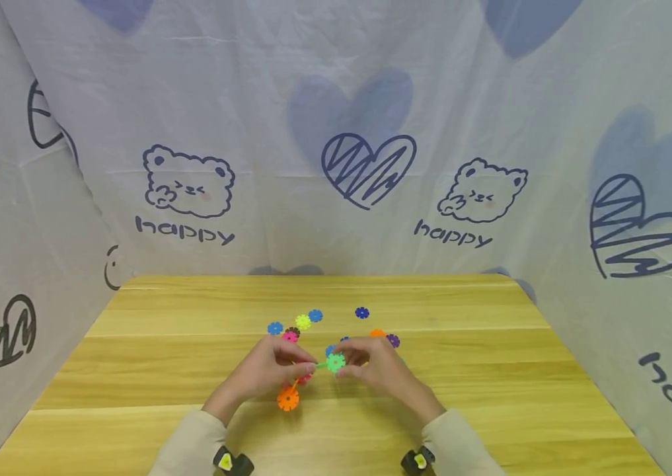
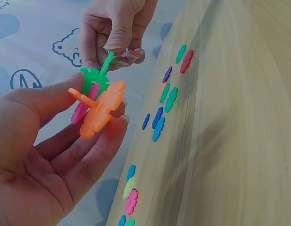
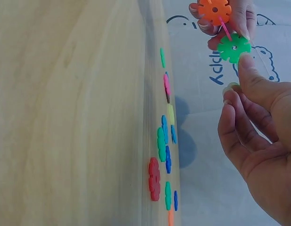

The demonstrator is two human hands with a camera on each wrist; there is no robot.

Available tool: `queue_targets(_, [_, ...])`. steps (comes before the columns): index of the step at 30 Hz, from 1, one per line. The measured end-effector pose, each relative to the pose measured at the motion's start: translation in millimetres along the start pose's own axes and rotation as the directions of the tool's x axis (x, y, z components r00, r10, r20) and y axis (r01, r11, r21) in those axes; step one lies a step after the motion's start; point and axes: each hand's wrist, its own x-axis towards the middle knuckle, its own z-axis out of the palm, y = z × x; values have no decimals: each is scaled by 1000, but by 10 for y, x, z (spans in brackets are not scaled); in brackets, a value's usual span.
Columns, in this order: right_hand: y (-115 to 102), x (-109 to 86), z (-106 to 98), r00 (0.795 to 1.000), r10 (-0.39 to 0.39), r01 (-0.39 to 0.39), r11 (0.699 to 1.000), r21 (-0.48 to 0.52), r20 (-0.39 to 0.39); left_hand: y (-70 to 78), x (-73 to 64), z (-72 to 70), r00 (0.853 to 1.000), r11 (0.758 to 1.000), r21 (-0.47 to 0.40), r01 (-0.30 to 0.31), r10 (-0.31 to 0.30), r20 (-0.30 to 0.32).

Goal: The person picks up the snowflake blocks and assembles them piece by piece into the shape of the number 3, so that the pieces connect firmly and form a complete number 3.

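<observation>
Both hands meet over the table, holding a small joined chain of notched plastic snowflake discs. The left hand (image 1: 264,367) grips the chain by thumb and fingers. In the left wrist view it includes an orange disc (image 2: 105,110), a pink disc (image 2: 79,113) and a green disc (image 2: 91,77). Another orange piece (image 2: 81,97) juts out edge-on. The right hand (image 1: 380,363) pinches a second green disc (image 1: 336,362), which touches the first one's edge. Whether their slots interlock I cannot tell.
Loose discs lie on the wooden table (image 1: 490,396) beyond the hands: a yellow disc (image 1: 302,322), a dark blue disc (image 1: 362,313), a purple disc (image 1: 392,340), a red disc (image 3: 154,179) and several others. A printed cloth (image 1: 276,198) hangs behind and at both sides.
</observation>
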Motion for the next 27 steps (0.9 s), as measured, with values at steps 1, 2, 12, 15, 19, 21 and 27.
queue_targets(1, [-1, 0, -1, 1000, 1, -1, 1000, 2, -1, -1, 1, 0, 1000, 1000, 1, -2, 2, 0])
queue_targets(2, [-2, -1, -1, 1000, 5, -5, 1000, 2, 0, -4, 1, 1, 1000, 1000, 3, -5, 5, 0])
queue_targets(12, [-9, -11, -4, 999, 39, -39, 999, 19, -8, -22, 13, 2, 1000, 1000, 6, -16, 16, 6])
queue_targets(15, [-14, -21, 28, 999, 41, -41, 999, 16, -12, -38, -11, 6, 1000, 1000, 4, -19, 19, 3])
queue_targets(19, [-6, -25, 45, 999, 43, -44, 999, -13, -10, -49, -4, 4, 1000, 1000, -2, -10, 10, 3])
queue_targets(21, [-4, -26, 52, 999, 45, -45, 999, -24, -6, -57, -5, 6, 1000, 1000, -11, -2, 2, 4])
queue_targets(27, [-2, -20, 60, 999, 46, -46, 999, -21, -9, -85, 2, 12, 1000, 999, -31, -13, 13, 4])
